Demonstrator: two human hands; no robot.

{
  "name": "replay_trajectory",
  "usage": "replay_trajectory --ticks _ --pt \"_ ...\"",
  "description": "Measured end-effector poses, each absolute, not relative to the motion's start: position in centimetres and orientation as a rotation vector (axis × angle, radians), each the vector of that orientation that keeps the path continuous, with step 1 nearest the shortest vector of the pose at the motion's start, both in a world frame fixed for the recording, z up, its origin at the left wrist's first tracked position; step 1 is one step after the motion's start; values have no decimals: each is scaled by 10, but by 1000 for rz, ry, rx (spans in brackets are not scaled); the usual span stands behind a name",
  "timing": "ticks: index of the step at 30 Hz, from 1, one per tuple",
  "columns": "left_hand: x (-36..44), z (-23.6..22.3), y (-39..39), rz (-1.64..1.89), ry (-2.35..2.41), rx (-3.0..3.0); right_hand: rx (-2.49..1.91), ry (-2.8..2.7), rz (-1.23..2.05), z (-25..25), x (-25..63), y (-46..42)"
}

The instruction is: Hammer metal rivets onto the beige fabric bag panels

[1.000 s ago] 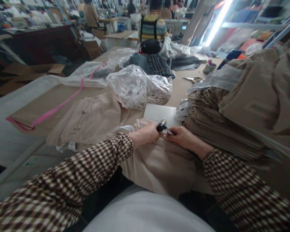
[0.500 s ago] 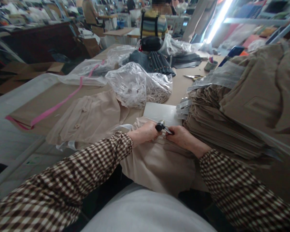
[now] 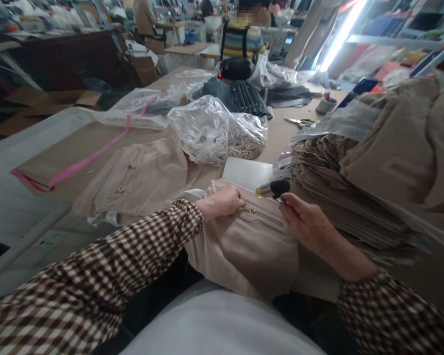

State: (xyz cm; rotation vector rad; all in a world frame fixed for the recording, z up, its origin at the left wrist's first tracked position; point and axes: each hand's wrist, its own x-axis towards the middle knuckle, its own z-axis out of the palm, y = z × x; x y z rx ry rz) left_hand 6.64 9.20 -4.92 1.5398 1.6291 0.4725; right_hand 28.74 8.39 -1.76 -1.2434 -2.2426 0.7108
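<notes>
My right hand is closed round the handle of a small hammer, raised over the cloth, with a black face to the right and a yellow one to the left. A beige fabric piece lies in front of me with a zipper and a gold-coloured zipper pull on it. At the zipper's left end, my left hand pinches something with its fingertips pressed together on the cloth; what is between them is hidden. Beyond the fabric is a white board, partly covered by its top edge.
To the left lies another beige zippered piece. A clear plastic bag of small beige parts stands behind it. On the right rises a tall stack of beige fabric. Scissors lie farther back. A person sits beyond the table.
My right hand has lifted and swung the hammer to the right, away from my left hand, uncovering the zipper and its pull. The left hand stays about where it was.
</notes>
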Motion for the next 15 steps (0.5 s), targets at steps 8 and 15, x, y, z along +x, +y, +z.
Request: replay_trajectory --ticks 8,15 --pt "70 -50 90 435 1603 1535 -1344 -2583 476 -36 296 71" --pt "17 -24 84 551 1703 1457 -1449 -2263 507 -22 314 86"
